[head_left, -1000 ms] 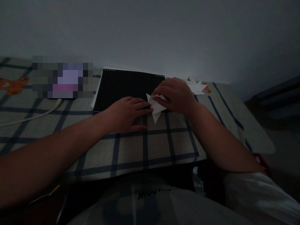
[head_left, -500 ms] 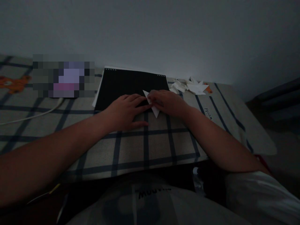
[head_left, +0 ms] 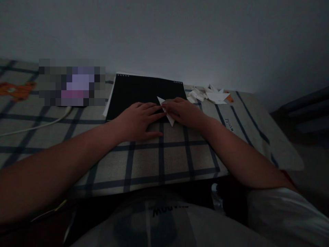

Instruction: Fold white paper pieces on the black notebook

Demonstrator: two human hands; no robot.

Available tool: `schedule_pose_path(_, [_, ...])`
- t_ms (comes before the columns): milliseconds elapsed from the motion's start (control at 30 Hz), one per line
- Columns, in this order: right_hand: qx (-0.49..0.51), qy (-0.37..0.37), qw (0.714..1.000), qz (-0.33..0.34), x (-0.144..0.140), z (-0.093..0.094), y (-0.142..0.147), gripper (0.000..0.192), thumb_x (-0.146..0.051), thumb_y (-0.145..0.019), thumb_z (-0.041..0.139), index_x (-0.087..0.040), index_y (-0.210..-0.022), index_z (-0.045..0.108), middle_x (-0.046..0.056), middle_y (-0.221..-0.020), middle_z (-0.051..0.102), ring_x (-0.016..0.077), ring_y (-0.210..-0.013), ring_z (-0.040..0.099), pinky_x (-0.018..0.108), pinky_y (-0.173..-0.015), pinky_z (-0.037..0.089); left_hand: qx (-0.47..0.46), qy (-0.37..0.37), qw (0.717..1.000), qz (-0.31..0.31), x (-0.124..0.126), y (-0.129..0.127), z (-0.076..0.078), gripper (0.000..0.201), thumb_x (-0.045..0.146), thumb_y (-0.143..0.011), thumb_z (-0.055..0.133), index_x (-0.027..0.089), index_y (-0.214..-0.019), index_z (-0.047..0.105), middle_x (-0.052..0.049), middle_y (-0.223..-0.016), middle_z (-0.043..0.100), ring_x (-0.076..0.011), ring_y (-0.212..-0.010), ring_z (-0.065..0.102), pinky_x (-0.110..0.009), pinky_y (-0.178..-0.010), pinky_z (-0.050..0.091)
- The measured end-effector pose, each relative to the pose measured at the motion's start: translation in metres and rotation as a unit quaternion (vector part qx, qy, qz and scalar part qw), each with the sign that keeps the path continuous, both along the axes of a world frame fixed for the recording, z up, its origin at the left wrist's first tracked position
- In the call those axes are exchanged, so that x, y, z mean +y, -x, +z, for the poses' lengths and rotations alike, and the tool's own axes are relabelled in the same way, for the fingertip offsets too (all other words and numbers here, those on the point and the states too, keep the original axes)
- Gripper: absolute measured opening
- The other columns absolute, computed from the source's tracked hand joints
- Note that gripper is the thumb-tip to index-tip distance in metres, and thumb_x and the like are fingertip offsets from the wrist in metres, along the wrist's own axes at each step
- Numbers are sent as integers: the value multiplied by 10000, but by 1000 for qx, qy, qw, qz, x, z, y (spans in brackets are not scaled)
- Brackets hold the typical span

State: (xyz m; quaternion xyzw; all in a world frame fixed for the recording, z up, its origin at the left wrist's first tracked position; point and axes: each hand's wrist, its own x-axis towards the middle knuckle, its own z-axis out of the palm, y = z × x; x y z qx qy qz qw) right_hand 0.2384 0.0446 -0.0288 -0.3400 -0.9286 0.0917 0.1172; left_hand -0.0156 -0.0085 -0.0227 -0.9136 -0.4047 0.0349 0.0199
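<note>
A small white piece of folded paper [head_left: 169, 119], pointed at both ends, lies over the near right part of a black sheet [head_left: 138, 89] with punched holes along its far edge. My right hand [head_left: 181, 110] is closed on the paper's right side, its fingertips pinched together there. My left hand [head_left: 140, 120] rests flat with fingers spread, its fingertips at the paper's left edge and its thumb stretched over the cloth. The middle of the paper is partly hidden by the fingers.
White folded paper pieces [head_left: 217, 95] lie in a pile at the back right, an orange bit beside them. To the left are a blurred-out phone-like device [head_left: 78, 85], a white cable [head_left: 41, 127] and an orange item [head_left: 17, 91]. A checked cloth [head_left: 146, 161] covers the table, against a wall.
Both hands stay almost in place at the folded paper, with only slight finger movement. The whole view has shifted a little.
</note>
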Motion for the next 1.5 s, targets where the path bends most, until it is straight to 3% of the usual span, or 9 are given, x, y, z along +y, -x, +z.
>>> schedule_pose_path(633, [-28, 40, 997, -67, -6, 7, 6, 359, -169, -1099, 549, -174, -1400, 745, 153, -1270, 734, 283, -1156, 686, 384, -1013, 521, -17, 19, 1000, 0, 4, 2, -5, 829, 705, -1104, 553, 265, -1800, 457, -132, -1885, 409, -406, -1718, 399, -526, -1359, 297])
schedule_pose_path(900, [-37, 13, 998, -41, -3, 1, 6, 310, -160, -1099, 523, -163, -1316, 744, 167, -1255, 766, 309, -1219, 645, 412, -1037, 514, -10, 9, 1000, -5, 4, 1, -6, 821, 706, -1117, 521, 243, -1792, 469, -144, -1885, 405, -401, -1716, 398, -542, -1354, 302])
schedule_pose_path(1133, [-41, 17, 998, -36, -6, 9, 8, 341, -127, -1072, 511, -158, -1315, 748, 168, -1282, 789, 313, -1259, 674, 424, -1033, 533, -1, 8, 1000, -19, 4, 2, -5, 815, 688, -1129, 492, 231, -1802, 446, -131, -1841, 486, -386, -1698, 420, -545, -1335, 314])
schedule_pose_path(1367, [-80, -58, 994, -38, -16, 19, 6, 366, -162, -1100, 518, -177, -1399, 728, 170, -1452, 787, 318, -1314, 715, 405, -1014, 554, -22, 15, 1000, -10, 5, 2, -3, 818, 687, -1104, 522, 256, -1796, 460, -125, -1827, 509, -393, -1676, 449, -532, -1322, 316])
schedule_pose_path(1500, [-107, -90, 989, -42, -20, 18, 11, 415, -157, -1124, 485, -146, -1492, 675, 193, -1535, 752, 322, -1359, 702, 409, -1009, 566, -29, 17, 999, -8, 4, 2, -4, 874, 688, -1104, 518, 224, -1831, 379, -146, -1836, 491, -391, -1682, 442, -520, -1329, 301])
